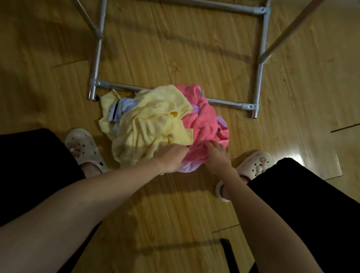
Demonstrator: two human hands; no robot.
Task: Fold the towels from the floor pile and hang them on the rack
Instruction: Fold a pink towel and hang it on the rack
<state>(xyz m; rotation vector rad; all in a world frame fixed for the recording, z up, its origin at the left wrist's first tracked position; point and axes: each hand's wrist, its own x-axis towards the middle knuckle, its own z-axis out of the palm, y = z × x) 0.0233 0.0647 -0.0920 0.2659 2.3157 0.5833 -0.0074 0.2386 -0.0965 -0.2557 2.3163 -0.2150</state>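
Observation:
A pile of towels lies on the wooden floor between my feet. A yellow towel point(153, 119) covers its left side, a pink towel point(203, 125) its right, and lilac cloth point(187, 168) shows underneath. My left hand point(172, 158) digs into the near edge where yellow meets pink, its fingers curled into the cloth and partly hidden. My right hand point(216, 155) rests on the pink towel with its fingers bent into the fabric. The metal rack's base frame point(101, 34) stands just behind the pile.
The rack's near crossbar point(227, 103) runs under the back of the pile, and two slanted uprights point(286, 31) rise to either side. My feet in pale clogs point(86, 147) flank the pile. A dark strip point(230, 259) lies on the floor near me.

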